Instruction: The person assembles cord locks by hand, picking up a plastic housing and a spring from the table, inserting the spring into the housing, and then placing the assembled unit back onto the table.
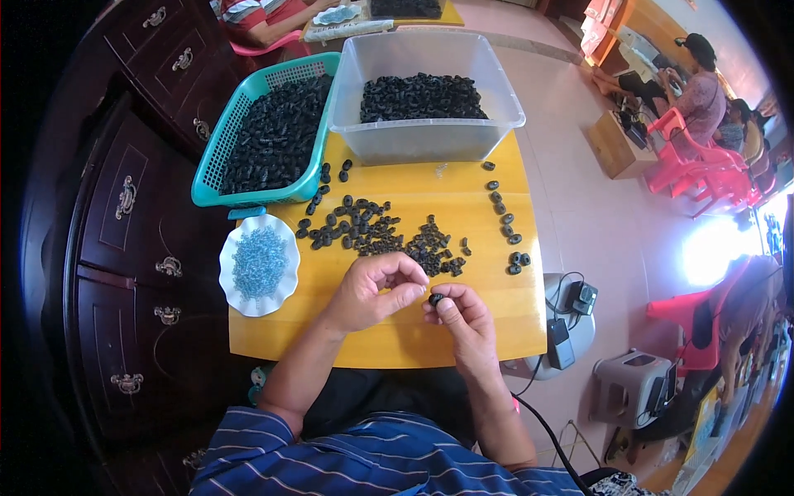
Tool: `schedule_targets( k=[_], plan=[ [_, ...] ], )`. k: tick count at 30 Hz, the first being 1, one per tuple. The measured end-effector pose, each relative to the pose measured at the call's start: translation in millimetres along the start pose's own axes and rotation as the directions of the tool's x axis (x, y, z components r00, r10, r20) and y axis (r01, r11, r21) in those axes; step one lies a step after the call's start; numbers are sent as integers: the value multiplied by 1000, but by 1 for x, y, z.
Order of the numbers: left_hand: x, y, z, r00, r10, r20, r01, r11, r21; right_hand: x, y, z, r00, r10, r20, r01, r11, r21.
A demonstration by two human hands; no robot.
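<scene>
Over the near part of the yellow table, my two hands almost meet. My right hand pinches a small, rounded black plastic piece between thumb and fingers. Close beside it, my left hand has thumb and forefinger pressed together; whatever is between them is too small to make out. Just beyond lie loose small black parts and larger oval black pieces. A white wavy-rimmed plate of tiny clear bluish pieces stands to the left. Several black pieces form a line along the right edge.
A teal basket and a translucent bin, both holding black parts, stand at the table's far side. Dark cabinets line the left. Black adapters with cables and a grey stool are at right. Other people sit farther off.
</scene>
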State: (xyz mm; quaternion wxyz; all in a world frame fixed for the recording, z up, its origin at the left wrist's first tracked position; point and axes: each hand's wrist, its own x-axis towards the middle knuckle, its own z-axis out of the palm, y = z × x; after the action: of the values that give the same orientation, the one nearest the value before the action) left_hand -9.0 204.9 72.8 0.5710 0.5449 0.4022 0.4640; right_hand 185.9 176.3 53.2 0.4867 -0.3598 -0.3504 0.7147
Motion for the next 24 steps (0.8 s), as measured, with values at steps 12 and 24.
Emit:
schedule_targets(
  k=[12,24],
  plan=[
    [2,-19,-1,981,25,194,17,977,-211,0,1,0,1000,-21,-10,21,999,-27],
    [6,-27,-2,982,24,189,11,983,-182,2,5,-2,999,-44,14,45,998,-37]
  ],
)
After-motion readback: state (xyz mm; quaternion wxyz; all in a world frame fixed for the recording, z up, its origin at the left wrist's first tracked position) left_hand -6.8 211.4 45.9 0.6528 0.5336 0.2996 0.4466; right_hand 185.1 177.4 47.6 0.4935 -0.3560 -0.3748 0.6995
